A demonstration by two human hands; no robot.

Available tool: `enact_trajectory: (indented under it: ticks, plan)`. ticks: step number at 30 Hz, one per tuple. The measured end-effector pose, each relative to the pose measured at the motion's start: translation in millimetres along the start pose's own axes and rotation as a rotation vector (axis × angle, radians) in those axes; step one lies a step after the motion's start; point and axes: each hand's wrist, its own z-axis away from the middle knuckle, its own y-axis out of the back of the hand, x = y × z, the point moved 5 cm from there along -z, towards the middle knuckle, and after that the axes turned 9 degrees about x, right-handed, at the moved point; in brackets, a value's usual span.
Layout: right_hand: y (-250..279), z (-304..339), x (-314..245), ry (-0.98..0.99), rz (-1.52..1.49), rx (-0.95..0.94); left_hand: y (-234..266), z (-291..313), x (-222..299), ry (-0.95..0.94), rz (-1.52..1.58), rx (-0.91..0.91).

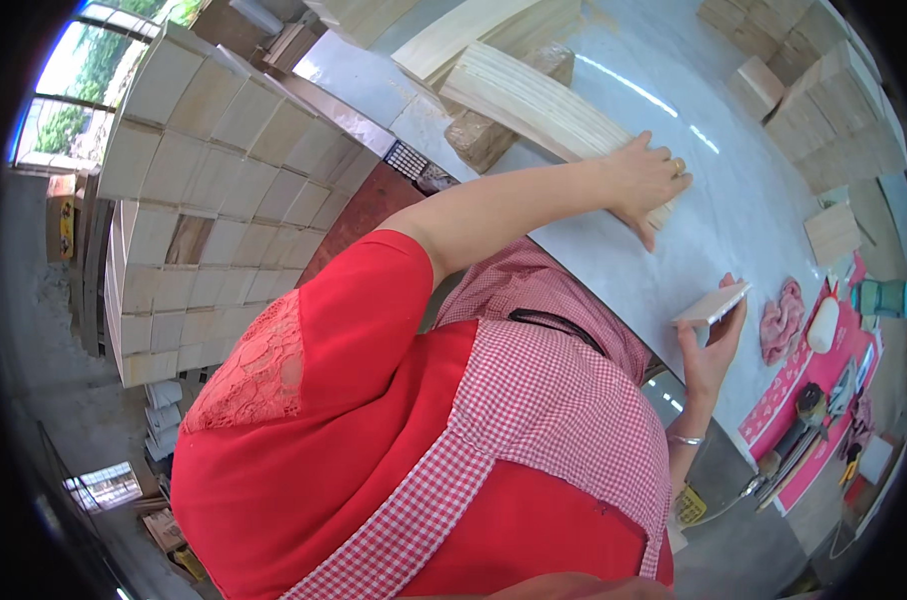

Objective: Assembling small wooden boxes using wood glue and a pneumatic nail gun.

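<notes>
My left hand reaches across the table and grips the near end of a long row of thin, pale wooden boards, its fingers over the top and its thumb at the side. The row's far part rests on a brown-wrapped block. Closer to the table's edge, on the right, my right hand holds a small flat wooden piece between thumb and fingers. That piece is tilted, with a pale edge facing up.
Another wooden bundle lies behind the row. Stacked wooden blocks stand at the far right, beside a loose square piece. A pink cloth, a white bottle and tools on a pink mat lie right. A tall block stack rises left.
</notes>
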Motion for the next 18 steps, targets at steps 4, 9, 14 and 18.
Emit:
enact_trajectory:
  ticks: [4,9,14,18]
  plan:
    - [-9.7,-5.5,-0.1,0.034,0.003,-0.048,-8.3,-9.8,4.3,0.05,0.034,-0.17]
    - [-10.8,-6.4,-4.4,0.043,0.0,-0.04,-7.3,-5.1,5.5,0.029,0.141,-0.158]
    - [-16.7,-8.4,-4.4,0.074,0.035,-0.053,-5.1,5.4,9.0,-0.022,0.122,-0.217]
    - [-15.9,-8.9,-3.6,0.093,0.067,-0.054,11.4,0.2,11.8,0.057,0.045,-0.371]
